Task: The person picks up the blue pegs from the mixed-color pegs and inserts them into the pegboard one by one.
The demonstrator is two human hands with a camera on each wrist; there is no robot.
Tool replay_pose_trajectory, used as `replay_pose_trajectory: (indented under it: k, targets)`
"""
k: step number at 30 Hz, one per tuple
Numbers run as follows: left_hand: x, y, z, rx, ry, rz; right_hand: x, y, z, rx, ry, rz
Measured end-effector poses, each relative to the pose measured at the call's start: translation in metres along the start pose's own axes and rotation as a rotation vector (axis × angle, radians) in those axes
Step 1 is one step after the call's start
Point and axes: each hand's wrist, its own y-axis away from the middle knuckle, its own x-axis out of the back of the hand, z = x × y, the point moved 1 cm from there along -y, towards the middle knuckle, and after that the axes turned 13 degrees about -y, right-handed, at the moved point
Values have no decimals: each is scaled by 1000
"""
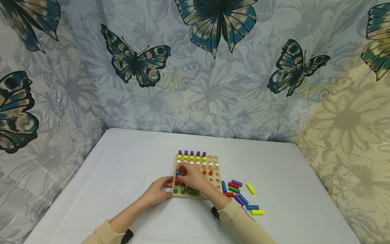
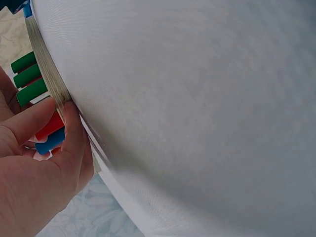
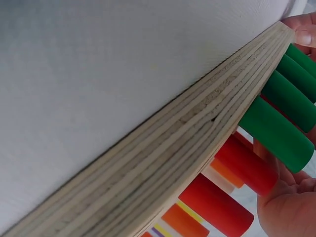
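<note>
A wooden pegboard [image 1: 217,184] lies on the table with pegs standing in coloured rows. Green pegs [image 1: 182,189] fill part of the near row, with red pegs [image 1: 176,182] behind them. My left hand [image 1: 156,192] holds the board's left side near its front corner, thumb and finger on the edge in the left wrist view. Reaching across the board, my right hand [image 1: 192,176] pinches a blue peg [image 1: 178,173] in the left column, behind the red row. Its fingers and forearm hide several holes and pegs.
Loose pegs in blue, red, green, purple and yellow [image 1: 257,212] lie scattered right of the board. Orange pegs [image 1: 211,172], white pegs [image 1: 217,165], yellow pegs [image 1: 204,159] and purple pegs [image 1: 204,154] stand in the farther rows. A white cloth [image 1: 137,152] covers the table.
</note>
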Motion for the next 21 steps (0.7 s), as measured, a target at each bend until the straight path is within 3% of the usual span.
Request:
replay_pose_trajectory:
  k: [21]
  targets:
    - [3, 2, 1, -13, 5, 5, -1, -1, 2, 48, 44, -16]
